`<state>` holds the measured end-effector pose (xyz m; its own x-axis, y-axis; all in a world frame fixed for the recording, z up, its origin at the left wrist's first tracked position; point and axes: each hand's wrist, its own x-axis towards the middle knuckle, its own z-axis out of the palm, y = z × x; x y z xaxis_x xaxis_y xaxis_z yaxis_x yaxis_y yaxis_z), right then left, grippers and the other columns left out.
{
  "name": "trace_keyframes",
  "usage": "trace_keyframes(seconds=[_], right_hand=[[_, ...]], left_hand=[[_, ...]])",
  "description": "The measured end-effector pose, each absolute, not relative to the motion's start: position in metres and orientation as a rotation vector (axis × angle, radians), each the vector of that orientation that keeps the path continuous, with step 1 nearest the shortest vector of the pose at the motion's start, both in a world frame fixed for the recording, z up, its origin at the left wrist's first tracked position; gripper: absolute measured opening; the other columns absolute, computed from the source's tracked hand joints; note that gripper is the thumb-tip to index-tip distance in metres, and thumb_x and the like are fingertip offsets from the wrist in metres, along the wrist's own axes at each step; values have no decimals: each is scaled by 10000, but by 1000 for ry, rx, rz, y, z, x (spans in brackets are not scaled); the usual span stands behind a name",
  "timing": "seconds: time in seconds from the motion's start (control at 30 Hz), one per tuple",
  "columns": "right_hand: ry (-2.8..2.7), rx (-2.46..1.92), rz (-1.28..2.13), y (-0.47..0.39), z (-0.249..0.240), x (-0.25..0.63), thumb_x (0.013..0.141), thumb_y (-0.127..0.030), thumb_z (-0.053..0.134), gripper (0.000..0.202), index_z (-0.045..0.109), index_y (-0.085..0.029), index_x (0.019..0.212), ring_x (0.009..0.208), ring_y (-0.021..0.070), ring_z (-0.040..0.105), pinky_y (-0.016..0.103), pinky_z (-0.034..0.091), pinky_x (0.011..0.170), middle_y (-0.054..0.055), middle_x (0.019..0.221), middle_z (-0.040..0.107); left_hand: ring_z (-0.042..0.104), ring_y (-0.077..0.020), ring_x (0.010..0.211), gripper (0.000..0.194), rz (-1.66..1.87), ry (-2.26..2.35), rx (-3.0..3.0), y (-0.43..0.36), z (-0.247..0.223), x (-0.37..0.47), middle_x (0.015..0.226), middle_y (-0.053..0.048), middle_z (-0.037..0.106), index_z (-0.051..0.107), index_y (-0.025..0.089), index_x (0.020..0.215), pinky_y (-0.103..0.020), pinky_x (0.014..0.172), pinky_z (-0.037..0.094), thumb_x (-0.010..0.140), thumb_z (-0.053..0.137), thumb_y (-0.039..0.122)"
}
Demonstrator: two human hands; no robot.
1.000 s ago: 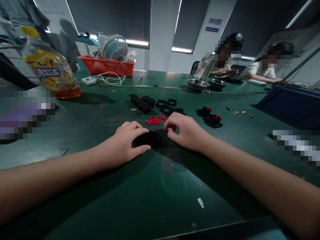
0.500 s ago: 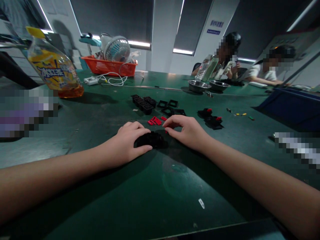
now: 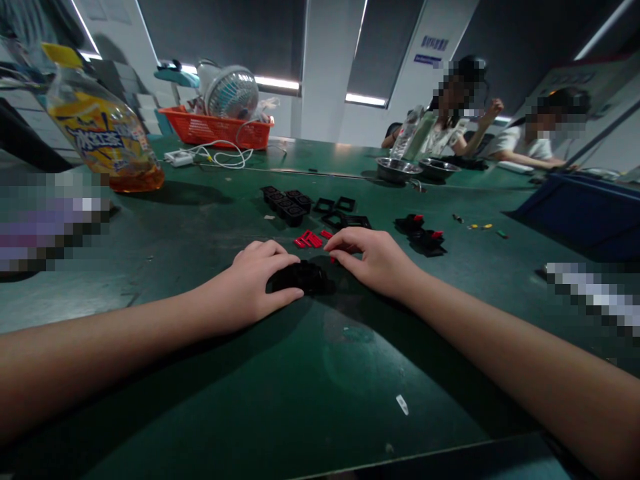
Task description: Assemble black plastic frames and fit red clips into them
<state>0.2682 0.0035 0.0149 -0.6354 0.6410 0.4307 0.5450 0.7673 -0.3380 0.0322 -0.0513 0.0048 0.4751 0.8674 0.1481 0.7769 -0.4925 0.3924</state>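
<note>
My left hand rests on the green table, its thumb and fingers curled round a black plastic part. The finer shape of that part is lost in shadow. Just right of it, my right hand is pinched, with a small red piece showing at the thumb tip. Beyond the fingertips lie several flat red pieces. Farther back are a cluster of black housings and some open black frames. To the right sit two black parts with red tabs.
Small yellow pieces and a green one lie near a blue bin. Two metal bowls stand behind. At left are a drink bottle and an orange basket with a fan. Two people sit across the table.
Both hands stay nearly in place; the gap between my right thumb and forefinger looks narrower. Across the table a person's hand has risen. The view has shifted slightly.
</note>
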Motion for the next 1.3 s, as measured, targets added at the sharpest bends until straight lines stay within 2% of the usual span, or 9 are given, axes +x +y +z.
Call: trace_keyframes(seconds=[0.63, 1.1, 1.3], right_hand=[[-2438, -898, 208, 2, 15, 268, 854, -80, 578, 163, 710, -161, 904, 823, 170, 669, 287, 500, 773, 51, 905, 734], [-2434, -887, 250, 0, 17, 268, 857, -109, 563, 164, 703, -184, 895, 831, 176, 669, 299, 514, 779, 48, 909, 728], [-2445, -882, 225, 0, 17, 267, 863, -114, 564, 155, 706, -161, 904, 830, 181, 672, 303, 516, 774, 64, 903, 729]], left_hand=[[508, -313, 1117, 495, 487, 1387, 2463, -50, 5, 33, 1175, -135, 592, 654, 147, 1221, -485, 1014, 407, 855, 571, 471], [514, -315, 1112, 445, 498, 1403, 2459, -52, 4, 32, 1181, -110, 591, 648, 213, 1212, -512, 1006, 420, 859, 581, 475], [514, -325, 1118, 460, 507, 1404, 2457, -51, 3, 32, 1179, -127, 586, 650, 183, 1216, -515, 1001, 419, 860, 585, 467]])
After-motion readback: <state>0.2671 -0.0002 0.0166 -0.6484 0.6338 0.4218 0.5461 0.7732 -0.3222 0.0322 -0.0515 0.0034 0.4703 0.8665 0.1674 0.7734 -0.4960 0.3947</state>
